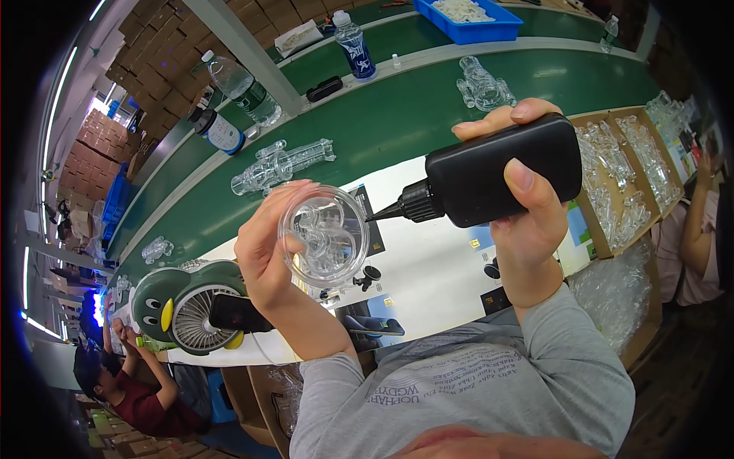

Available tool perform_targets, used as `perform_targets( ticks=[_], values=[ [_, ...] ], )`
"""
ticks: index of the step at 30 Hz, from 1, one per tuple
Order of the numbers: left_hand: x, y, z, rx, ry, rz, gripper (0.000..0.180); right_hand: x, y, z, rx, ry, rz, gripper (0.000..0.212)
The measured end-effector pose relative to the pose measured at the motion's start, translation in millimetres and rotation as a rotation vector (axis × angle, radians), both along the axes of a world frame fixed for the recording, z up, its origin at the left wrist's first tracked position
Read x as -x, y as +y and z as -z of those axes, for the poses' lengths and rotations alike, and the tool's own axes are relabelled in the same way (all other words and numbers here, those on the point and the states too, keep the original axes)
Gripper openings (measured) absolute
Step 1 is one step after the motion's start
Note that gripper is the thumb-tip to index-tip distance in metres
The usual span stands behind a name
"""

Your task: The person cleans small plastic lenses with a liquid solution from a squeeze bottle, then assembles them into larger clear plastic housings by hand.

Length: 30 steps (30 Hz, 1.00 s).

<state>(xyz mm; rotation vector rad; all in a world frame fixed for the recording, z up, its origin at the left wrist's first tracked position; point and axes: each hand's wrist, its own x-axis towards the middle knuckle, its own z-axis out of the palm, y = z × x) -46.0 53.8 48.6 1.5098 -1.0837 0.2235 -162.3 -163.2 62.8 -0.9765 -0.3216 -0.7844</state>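
My left hand is closed round a clear plastic part with a round, ring-like rim facing up at me. Inside the rim several rounded clear shapes show. In my right hand lies a black squeeze bottle, tilted on its side, fingers over the top and thumb across its face. Its thin pointed nozzle points left, with the tip at or just beside the right edge of the clear rim; whether it touches, I cannot tell. No liquid can be made out at the tip.
Clear plastic assemblies lie on the green bench, another farther back. A cardboard box of clear parts stands right. Left are a penguin-shaped fan, a dark-capped bottle and a water bottle. People sit both sides.
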Motion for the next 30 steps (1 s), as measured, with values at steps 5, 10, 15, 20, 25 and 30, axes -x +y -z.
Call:
perform_targets(
  ticks=[5,10,15,20,25,30],
  values=[
    [0.1,-1.6,2.5,-0.015,0.000,0.053,0.055,0.6,-1.7,0.7,-0.004,0.001,-0.008,0.042],
    [9.2,-12.1,6.2,0.154,0.170,0.035,0.052,3.2,-3.0,0.7,-0.011,0.005,-0.047,0.042],
    [7.8,-11.2,9.2,0.161,0.187,0.122,0.048,2.5,-3.4,1.8,0.008,-0.015,-0.035,0.041],
    [7.6,-12.9,10.5,0.175,0.211,0.220,0.046,1.9,-2.2,2.0,0.017,-0.042,-0.015,0.041],
    [12.2,-17.9,12.8,0.236,0.249,0.220,0.045,3.1,-2.5,2.0,0.035,-0.024,-0.055,0.041],
    [8.4,-16.8,14.7,0.209,0.281,0.339,0.048,2.6,-2.9,3.5,0.038,-0.018,-0.080,0.042]
  ],
)
